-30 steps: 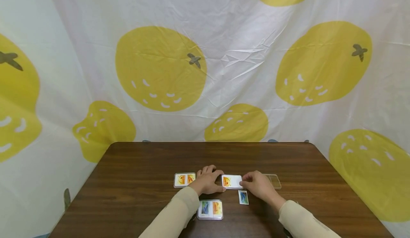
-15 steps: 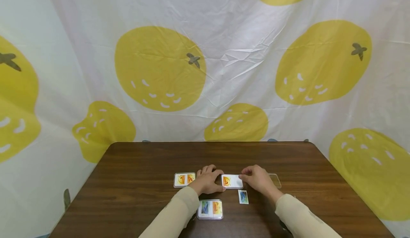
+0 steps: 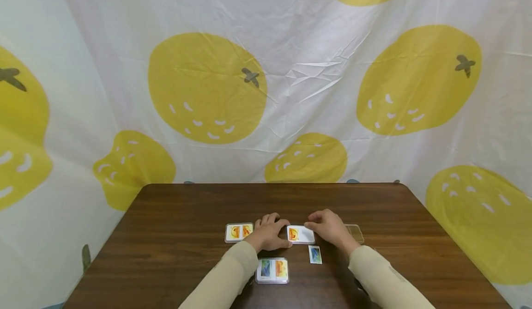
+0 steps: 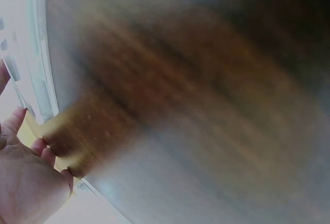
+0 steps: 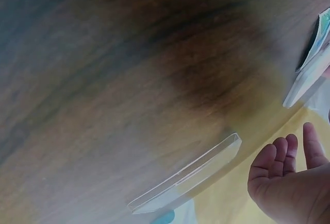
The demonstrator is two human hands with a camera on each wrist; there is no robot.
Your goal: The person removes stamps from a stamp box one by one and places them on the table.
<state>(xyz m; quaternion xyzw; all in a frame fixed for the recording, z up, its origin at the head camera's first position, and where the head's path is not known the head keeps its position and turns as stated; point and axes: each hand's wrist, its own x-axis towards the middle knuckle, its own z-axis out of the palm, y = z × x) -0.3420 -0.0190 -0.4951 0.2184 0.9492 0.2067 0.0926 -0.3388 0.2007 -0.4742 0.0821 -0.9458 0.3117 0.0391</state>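
Note:
A flat clear case [image 3: 305,236] with a white insert and one orange picture at its left lies mid-table. My left hand [image 3: 269,232] grips its left end between thumb and forefinger, the other fingers spread behind. At the case's far right corner is my right hand [image 3: 330,228], thumb and forefinger tips right at the edge and slightly apart. The right wrist view shows the forefinger of that hand [image 5: 289,190] extended and its other fingers loosely bent. Just in front of the case lies a small blue-green picture card [image 3: 315,255] with a white border.
Another case [image 3: 238,233] with two orange pictures lies left of the left hand. Near the left forearm sits a case [image 3: 272,271] with one blue-green and one orange picture. A transparent lid [image 3: 356,233] lies right of the right hand. A lemon-print cloth [image 3: 307,101] hangs behind the table.
My right hand has moved from the case's right edge up and left to its far corner. The left hand, the cases and the small card have stayed in place.

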